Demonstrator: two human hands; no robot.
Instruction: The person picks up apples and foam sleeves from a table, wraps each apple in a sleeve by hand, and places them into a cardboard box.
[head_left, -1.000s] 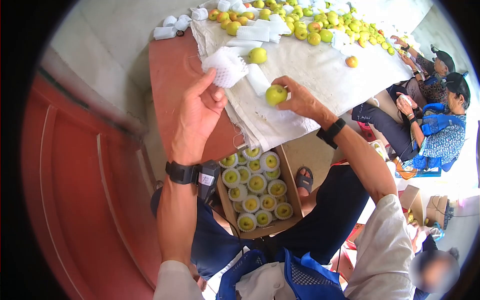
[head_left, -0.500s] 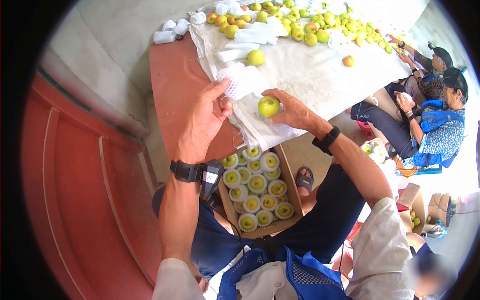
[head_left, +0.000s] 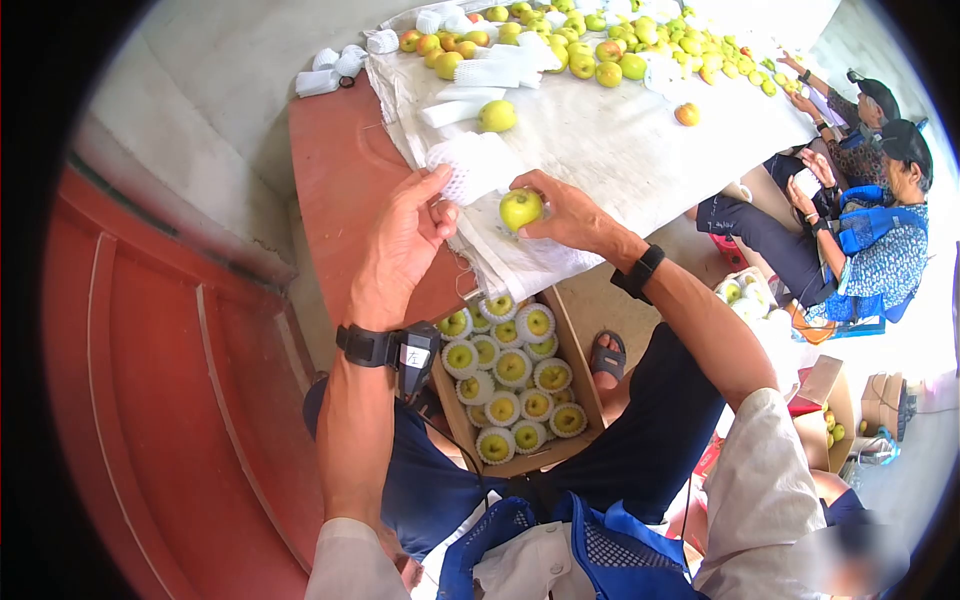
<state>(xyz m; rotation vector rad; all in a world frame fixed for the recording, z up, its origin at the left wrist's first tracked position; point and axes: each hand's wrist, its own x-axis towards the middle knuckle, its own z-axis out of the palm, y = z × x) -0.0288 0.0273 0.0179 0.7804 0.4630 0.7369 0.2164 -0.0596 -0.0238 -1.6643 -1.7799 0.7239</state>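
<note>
Between the thumb and fingers of my right hand (head_left: 572, 215) is a yellow-green apple (head_left: 519, 208), held just above the near edge of the table cloth. My left hand (head_left: 410, 222) pinches a white foam net sleeve (head_left: 462, 165) at its left end, close to the apple but apart from it. Just beyond the sleeve, a single apple (head_left: 497, 116) rests on the white cloth (head_left: 600, 140). Below my hands, a cardboard box (head_left: 592, 425) holds several apples (head_left: 512, 368), each in a white foam net.
More foam sleeves (head_left: 490, 72) and many loose apples (head_left: 630, 50) lie across the table. Two people (head_left: 880, 240) sit along its right side. A red panelled door (head_left: 150, 420) stands at my left. Another box with netted apples (head_left: 745, 292) is on the right.
My right hand has brought the apple slightly left, toward the foam sleeve. My left hand keeps its pinch on the sleeve. The view has shifted a little.
</note>
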